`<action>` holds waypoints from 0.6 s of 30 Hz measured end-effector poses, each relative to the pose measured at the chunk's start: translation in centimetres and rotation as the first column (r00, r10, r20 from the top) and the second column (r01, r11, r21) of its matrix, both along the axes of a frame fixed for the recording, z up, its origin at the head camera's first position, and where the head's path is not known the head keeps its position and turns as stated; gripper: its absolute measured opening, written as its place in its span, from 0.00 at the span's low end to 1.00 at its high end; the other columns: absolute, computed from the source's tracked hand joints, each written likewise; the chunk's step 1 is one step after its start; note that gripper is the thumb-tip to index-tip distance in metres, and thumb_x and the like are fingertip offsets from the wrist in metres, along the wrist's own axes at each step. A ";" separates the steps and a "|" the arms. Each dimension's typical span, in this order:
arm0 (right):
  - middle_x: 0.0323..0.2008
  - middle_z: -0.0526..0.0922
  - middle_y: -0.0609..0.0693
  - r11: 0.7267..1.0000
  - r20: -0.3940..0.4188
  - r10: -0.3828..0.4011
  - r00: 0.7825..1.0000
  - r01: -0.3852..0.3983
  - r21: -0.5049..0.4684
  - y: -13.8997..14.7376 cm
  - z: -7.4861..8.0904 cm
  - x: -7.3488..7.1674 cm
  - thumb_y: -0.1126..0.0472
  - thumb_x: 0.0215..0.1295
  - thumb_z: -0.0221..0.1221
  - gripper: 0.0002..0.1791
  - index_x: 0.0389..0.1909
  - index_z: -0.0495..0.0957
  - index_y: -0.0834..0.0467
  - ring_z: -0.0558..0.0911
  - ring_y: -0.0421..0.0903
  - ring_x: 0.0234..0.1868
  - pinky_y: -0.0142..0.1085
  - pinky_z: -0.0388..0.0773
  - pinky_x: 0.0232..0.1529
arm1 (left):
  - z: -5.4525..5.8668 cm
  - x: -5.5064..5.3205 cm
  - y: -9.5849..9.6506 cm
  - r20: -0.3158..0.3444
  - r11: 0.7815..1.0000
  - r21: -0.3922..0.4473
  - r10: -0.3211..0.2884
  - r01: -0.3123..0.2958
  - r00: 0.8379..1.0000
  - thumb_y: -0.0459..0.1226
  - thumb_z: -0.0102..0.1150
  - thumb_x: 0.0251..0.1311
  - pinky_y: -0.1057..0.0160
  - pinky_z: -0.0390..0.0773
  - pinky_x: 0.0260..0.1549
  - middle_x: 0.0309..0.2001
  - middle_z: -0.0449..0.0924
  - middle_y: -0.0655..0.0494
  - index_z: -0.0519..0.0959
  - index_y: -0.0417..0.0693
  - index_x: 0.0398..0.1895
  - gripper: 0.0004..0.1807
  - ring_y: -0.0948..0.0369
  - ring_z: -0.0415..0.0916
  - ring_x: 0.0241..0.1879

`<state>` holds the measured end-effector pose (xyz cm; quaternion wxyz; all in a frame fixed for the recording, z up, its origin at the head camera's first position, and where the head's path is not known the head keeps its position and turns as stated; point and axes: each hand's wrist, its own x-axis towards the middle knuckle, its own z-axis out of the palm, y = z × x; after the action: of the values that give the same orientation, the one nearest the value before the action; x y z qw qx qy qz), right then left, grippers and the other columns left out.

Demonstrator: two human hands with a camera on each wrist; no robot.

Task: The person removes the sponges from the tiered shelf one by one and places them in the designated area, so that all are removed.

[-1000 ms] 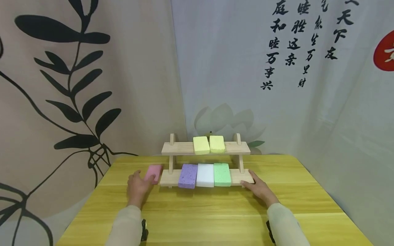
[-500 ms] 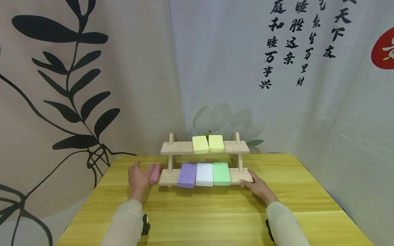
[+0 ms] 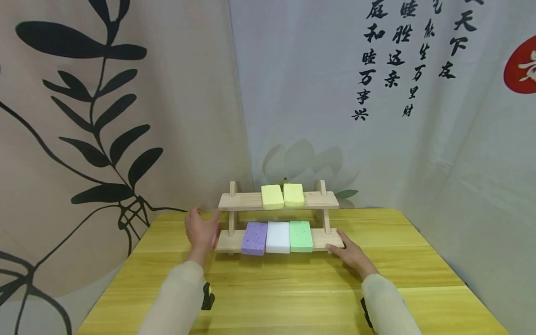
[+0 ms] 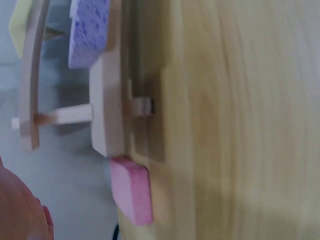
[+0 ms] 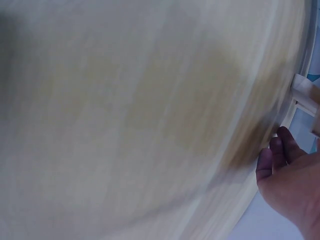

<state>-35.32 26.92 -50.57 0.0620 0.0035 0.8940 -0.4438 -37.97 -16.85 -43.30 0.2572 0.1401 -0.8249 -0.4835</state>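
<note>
A two-tier wooden display rack (image 3: 244, 200) stands on the table. Its upper shelf bears two yellow sponges (image 3: 272, 197). On the lower shelf a purple sponge (image 3: 254, 238), a white sponge (image 3: 278, 237) and a green sponge (image 3: 300, 236) lie side by side. Just off the rack's left end, a pink sponge (image 4: 131, 191) rests on the table, mostly hidden by my left hand (image 3: 202, 231) in the head view. That hand is apart from the sponge, fingers spread and holding nothing. My right hand (image 3: 353, 256) grips the lower shelf's right end, thumb at its front corner.
The wooden table (image 3: 284, 293) stretches in front of the rack and to both sides. Behind it hangs a cloth backdrop (image 3: 201, 116) with printed leaves and writing. A black strap sits at each wrist.
My left hand slid the pink sponge right, close to the rack's left end, then came off it and moved up and right. The right hand has stayed on the rack.
</note>
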 end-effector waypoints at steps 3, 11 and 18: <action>0.75 0.46 0.68 1.000 0.001 -0.002 1.000 0.002 0.000 0.0 0.0 0.0 0.34 0.66 0.56 0.53 0.80 0.41 0.53 0.47 0.71 0.73 0.67 0.49 0.67 | 0.8 -0.1 1.2 -0.023 0.999 0.042 -0.013 0.013 1.000 0.56 0.65 0.59 0.39 0.59 0.62 0.66 0.61 0.38 0.63 0.40 0.69 0.43 0.39 0.59 0.64; 0.76 0.45 0.67 1.000 -0.005 0.008 1.000 -0.008 -0.003 0.1 0.3 0.2 0.35 0.67 0.56 0.52 0.80 0.41 0.54 0.46 0.71 0.73 0.67 0.48 0.68 | 1.8 -1.2 5.2 -0.065 0.999 0.020 -0.035 0.036 0.997 0.56 0.67 0.55 0.45 0.64 0.58 0.59 0.67 0.42 0.66 0.43 0.67 0.42 0.45 0.64 0.59; 0.76 0.46 0.68 1.000 -0.001 0.007 1.000 -0.007 -0.009 0.0 0.4 0.2 0.36 0.67 0.57 0.51 0.80 0.42 0.54 0.47 0.71 0.73 0.67 0.49 0.67 | 2.4 -1.0 9.0 -0.056 0.997 -0.020 -0.072 0.071 0.996 0.55 0.68 0.55 0.46 0.66 0.56 0.58 0.69 0.43 0.67 0.43 0.67 0.41 0.46 0.66 0.58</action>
<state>-35.16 26.94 -50.13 0.0630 0.0001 0.8920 -0.4476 -39.01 -7.89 -40.89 0.2644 0.0944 -0.8260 -0.4887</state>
